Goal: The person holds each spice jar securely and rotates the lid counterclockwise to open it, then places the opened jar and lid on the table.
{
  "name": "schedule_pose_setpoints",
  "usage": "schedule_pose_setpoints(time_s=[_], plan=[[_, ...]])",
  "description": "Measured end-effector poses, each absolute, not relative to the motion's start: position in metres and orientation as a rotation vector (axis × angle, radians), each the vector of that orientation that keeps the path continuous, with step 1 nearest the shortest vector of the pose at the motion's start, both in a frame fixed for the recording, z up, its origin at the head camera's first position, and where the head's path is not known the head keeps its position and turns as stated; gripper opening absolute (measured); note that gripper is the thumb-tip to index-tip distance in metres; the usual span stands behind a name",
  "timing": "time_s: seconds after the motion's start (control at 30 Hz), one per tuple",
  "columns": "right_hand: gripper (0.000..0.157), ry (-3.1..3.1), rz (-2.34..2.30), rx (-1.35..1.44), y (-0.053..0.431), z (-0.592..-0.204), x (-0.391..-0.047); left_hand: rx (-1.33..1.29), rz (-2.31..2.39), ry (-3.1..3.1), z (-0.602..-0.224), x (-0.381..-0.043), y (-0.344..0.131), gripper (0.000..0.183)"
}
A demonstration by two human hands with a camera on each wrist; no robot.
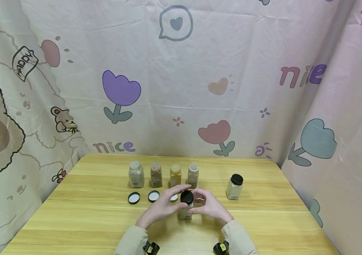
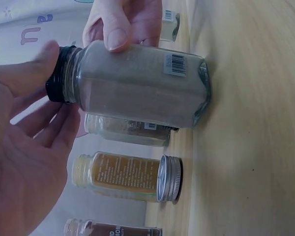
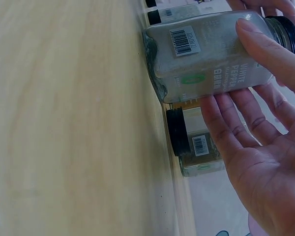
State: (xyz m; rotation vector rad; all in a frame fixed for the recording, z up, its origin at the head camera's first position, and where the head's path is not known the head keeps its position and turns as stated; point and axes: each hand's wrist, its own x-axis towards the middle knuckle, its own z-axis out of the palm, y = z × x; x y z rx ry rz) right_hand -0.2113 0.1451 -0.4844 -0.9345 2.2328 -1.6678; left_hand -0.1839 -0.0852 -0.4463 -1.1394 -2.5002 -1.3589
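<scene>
A clear white pepper jar (image 3: 206, 54) with a black lid (image 1: 186, 197) is upright in front of me, between my two hands. My left hand (image 1: 165, 206) holds the lid, its thumb and fingers on opposite sides of the rim. My right hand (image 1: 210, 206) grips the jar's glass body between thumb and fingers. Pale powder fills the jar, and a barcode label (image 2: 175, 64) shows low on its side. Whether its base touches the table cannot be told.
Behind stand uncapped spice jars: a pale one (image 1: 136, 175), a brown one (image 1: 156, 176), a yellow one (image 1: 175, 175) and another pale one (image 1: 193, 175). Loose lids (image 1: 134, 198) lie in front of them. A black-lidded jar (image 1: 234, 187) stands at right on the wooden table (image 1: 270, 219).
</scene>
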Motion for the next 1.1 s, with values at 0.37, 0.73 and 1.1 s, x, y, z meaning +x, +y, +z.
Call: schedule_pose_setpoints(time_s=[0.37,0.73,1.1], plan=[[0.054,2.225,-1.676,-0.926,0.1451,-0.4853,-0.2121,-1.179,-1.396,-2.498,-0.4442,-0.1857,-0.0865,0.048],[0.052,2.22,-1.677,-0.936,0.1455,-0.4853,-0.2123,-1.083,-1.332,-2.478,-0.4467,-0.1853,-0.0841,0.057],[0.052,2.24,-1.669,-0.922,0.1452,-0.4845,-0.2112,-1.235,-1.416,-2.515,-0.4446,-0.185,-0.0887,0.052]])
